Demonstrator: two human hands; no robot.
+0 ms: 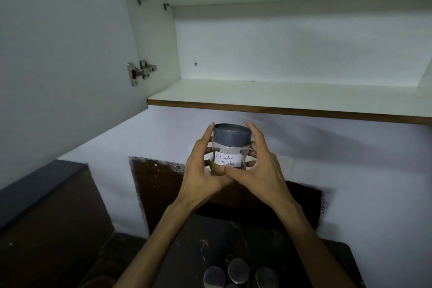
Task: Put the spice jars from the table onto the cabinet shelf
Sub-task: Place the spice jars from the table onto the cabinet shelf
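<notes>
A left hand (205,170) and a right hand (259,166) together grasp a clear plastic spice jar with a grey lid and a handwritten "Coriander Powder" label (230,147), held upright in the air. The jar appears mid-carry: above the hands waits the white cabinet shelf with a brown front edge (280,94), and the next move calls for lifting the jar over that edge. Below the wrists, round grey lids of more jars (238,271) stand on the dark table (187,252). Nothing visible blocks the way.
</notes>
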